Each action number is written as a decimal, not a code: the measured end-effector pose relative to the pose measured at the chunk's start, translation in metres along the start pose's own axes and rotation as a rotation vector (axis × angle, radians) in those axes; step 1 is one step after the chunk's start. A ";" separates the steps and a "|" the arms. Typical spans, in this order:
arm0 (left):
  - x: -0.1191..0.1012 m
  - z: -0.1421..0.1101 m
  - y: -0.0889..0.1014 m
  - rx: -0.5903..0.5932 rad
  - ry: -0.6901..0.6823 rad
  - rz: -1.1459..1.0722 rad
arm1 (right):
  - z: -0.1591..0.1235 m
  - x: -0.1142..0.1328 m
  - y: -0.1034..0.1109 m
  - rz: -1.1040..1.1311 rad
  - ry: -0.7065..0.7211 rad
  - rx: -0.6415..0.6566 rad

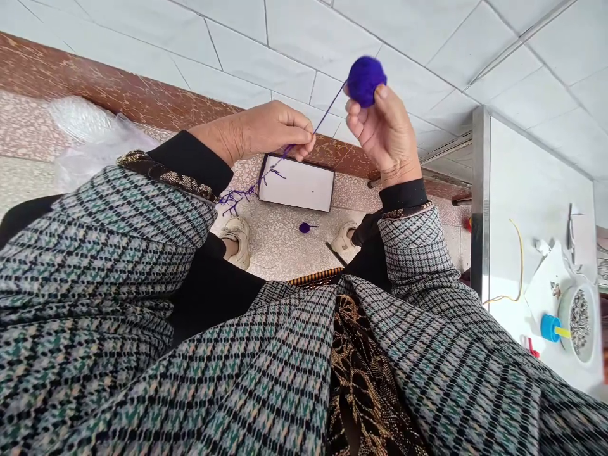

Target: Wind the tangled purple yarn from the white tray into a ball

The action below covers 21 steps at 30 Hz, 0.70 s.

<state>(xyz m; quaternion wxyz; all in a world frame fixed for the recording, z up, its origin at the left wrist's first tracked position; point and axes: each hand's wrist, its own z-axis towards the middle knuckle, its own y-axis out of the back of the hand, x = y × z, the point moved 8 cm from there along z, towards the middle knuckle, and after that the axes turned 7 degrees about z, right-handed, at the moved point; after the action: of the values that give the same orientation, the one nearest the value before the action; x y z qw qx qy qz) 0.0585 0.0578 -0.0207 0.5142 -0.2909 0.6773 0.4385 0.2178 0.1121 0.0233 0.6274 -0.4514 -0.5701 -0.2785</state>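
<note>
My right hand (387, 126) holds up a purple ball of yarn (365, 81), gripped between thumb and fingers. From the ball a taut yarn strand (329, 109) slants down to my left hand (273, 128), whose thumb and fingers are pinched on it. Below the left hand a loose, tangled length of the same yarn (244, 194) trails down past my left sleeve, its lower end hidden behind my arm. A second, smaller purple yarn ball (304, 227) lies on the floor between my shoes, with a short tail sticking out.
On the floor ahead sits a shallow white box (297, 183) with dark edges. Clear plastic bags (88, 142) lie at the left by the wall. To the right, a white table (503, 171) bears a bowl (580, 320) of small pieces, a blue-and-yellow object (551, 328) and a yellow cord (520, 259).
</note>
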 end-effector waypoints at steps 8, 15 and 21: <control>-0.028 -0.011 -0.018 0.144 -0.027 -0.094 | -0.012 -0.025 -0.012 -0.579 -0.227 0.351; -0.001 -0.012 -0.015 0.141 0.034 -0.222 | -0.045 -0.007 -0.025 -0.086 -0.223 0.719; 0.048 -0.030 0.006 -0.060 0.186 -0.340 | -0.024 0.012 0.023 0.286 0.079 0.399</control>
<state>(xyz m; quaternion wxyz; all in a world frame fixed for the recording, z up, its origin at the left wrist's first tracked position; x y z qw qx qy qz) 0.0260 0.0368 -0.0621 0.5072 -0.4556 0.6495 0.3366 0.2509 0.1028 0.0310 0.7589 -0.3836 -0.5190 -0.0864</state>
